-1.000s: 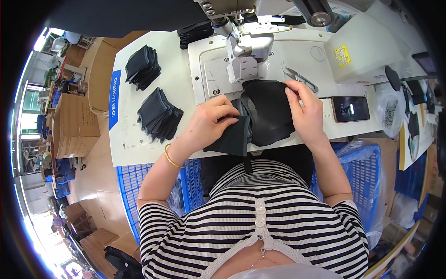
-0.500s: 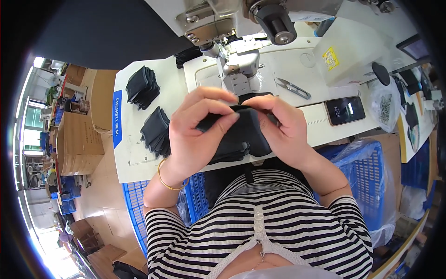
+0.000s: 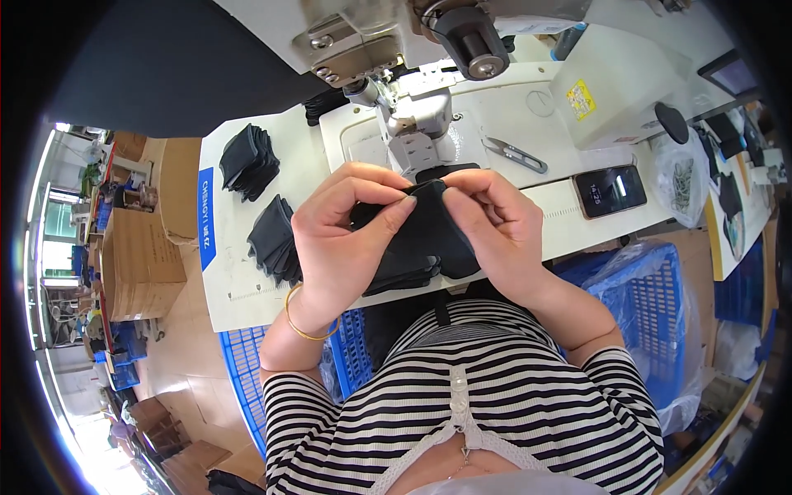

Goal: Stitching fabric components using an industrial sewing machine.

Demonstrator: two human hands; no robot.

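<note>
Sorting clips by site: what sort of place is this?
Probably a small sewing workshop or factory floor: there's an industrial-looking sewing machine, stacks of dark cut pieces on its table, and large cardboard boxes off to the left.

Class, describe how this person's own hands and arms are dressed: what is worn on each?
Both the left hand and the right hand are ungloved. A thin, rounded gold-coloured bangle circles the left wrist; no bracelet or watch shows on the right. The left sleeve and right sleeve are short, with black and white stripes, leaving the forearms bare.
</note>
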